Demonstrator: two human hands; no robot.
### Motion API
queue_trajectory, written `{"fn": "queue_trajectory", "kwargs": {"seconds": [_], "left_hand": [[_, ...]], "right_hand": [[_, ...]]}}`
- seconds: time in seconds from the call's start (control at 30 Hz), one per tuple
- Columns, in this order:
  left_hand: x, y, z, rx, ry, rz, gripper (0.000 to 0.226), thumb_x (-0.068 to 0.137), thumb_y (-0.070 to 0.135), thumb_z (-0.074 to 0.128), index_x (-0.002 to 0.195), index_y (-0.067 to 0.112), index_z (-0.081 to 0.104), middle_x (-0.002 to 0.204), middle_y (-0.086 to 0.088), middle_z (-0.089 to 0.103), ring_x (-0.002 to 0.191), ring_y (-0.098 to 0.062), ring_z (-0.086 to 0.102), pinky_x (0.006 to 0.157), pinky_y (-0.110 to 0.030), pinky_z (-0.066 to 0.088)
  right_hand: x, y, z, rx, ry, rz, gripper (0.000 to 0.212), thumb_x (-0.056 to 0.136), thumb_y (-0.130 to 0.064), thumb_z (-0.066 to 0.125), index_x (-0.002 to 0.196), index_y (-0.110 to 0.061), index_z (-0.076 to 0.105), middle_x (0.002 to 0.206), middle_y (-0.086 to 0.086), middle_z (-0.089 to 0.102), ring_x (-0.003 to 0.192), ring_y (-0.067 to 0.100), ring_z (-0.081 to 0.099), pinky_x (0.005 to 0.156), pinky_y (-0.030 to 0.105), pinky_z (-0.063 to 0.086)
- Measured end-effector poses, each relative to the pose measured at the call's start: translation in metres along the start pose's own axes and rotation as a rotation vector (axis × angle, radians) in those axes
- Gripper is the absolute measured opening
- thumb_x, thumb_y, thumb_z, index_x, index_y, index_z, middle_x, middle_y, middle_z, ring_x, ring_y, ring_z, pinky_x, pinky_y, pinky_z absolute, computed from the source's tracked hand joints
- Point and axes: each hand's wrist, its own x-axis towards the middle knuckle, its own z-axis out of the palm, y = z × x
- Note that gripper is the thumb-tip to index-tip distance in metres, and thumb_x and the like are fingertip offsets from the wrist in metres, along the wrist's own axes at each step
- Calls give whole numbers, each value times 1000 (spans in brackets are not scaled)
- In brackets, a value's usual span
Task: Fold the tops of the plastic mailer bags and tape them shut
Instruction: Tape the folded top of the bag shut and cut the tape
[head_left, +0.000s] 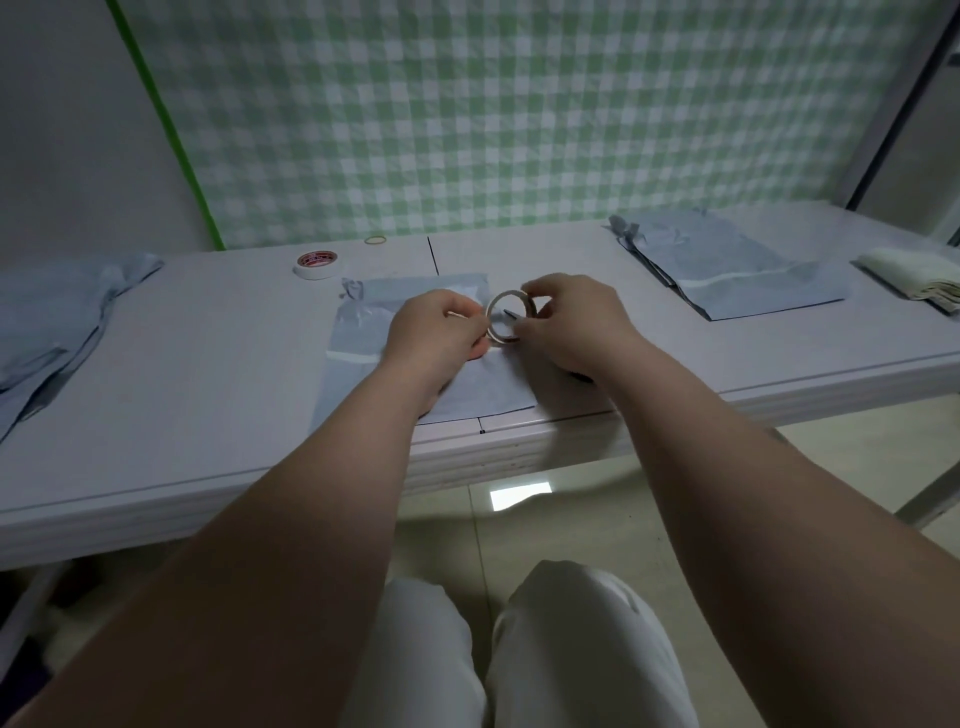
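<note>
A pale blue plastic mailer bag (363, 322) lies flat on the white table (208, 364) in front of me, with a white strip across it. Both hands hover over its middle. My right hand (571, 322) grips a thin, nearly used-up roll of tape (508, 317), held upright. My left hand (441, 327) pinches at the roll's left edge, where the loose tape end seems to be; the tape itself is too thin to see clearly.
A fuller tape roll with a red core (317, 264) and a rubber band (375, 240) lie at the back. More blue mailers sit at the right (737, 270) and crumpled at the left (57, 312). A folded white cloth (919, 275) lies far right.
</note>
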Motion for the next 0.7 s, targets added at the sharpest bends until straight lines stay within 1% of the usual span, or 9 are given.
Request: {"fn": "queue_trajectory", "kwargs": {"seconds": [0.03,0.1,0.2,0.27,0.33,0.43,0.5,0.63,0.7], "left_hand": [[-1,0,0,52,6,10,12,77,1,65,79,14,65,78,-8,67,72,-21,66,79,-34,58],[-3,0,0,192,9,56,18,72,4,67,81,18,65,74,-2,68,69,-18,64,67,-25,54],[-7,-2,2,393,25,154,19,72,10,71,73,23,57,69,7,60,66,-11,56,57,-20,40],[-7,-3,4,513,30,199,21,74,14,70,63,24,56,71,7,61,72,-14,57,61,-23,43],[-7,-2,6,574,11,218,22,78,16,68,60,24,58,78,3,66,80,-17,61,69,-24,46],[-7,-1,7,610,-1,240,13,82,14,65,72,21,70,88,0,71,89,-18,62,74,-23,44],[-7,-1,8,617,13,250,13,83,11,63,79,19,74,92,-1,72,92,-18,62,75,-22,44],[-9,0,8,635,18,253,16,84,9,61,83,16,76,92,-2,72,91,-18,63,74,-22,44],[-8,-1,7,638,3,248,16,83,10,62,79,18,75,89,-1,72,88,-18,63,72,-22,44]], "right_hand": [[3,0,3,-11,21,7,34,85,-27,64,118,-23,62,115,2,64,109,20,56,84,25,41],[7,0,5,-16,71,29,19,84,-23,62,103,-22,66,107,4,65,103,23,57,80,28,44],[12,0,6,-49,119,26,17,88,-24,56,102,-19,65,109,6,64,103,25,56,78,31,44],[13,-1,5,-89,151,29,20,90,-23,52,105,-16,64,112,7,63,105,26,56,75,29,41],[13,1,5,-122,168,35,22,91,-22,52,106,-14,65,113,8,63,106,27,56,74,28,39],[11,5,5,-167,186,55,22,91,-20,51,106,-12,64,113,11,62,104,30,56,72,27,37],[10,7,5,-196,192,58,22,91,-21,51,106,-10,64,113,12,62,105,32,56,72,27,35],[10,5,3,-229,209,60,24,91,-20,52,109,-11,64,115,14,61,106,34,56,72,28,34],[9,4,3,-245,219,73,23,91,-19,51,109,-11,64,114,14,61,104,34,56,71,28,35]]}}
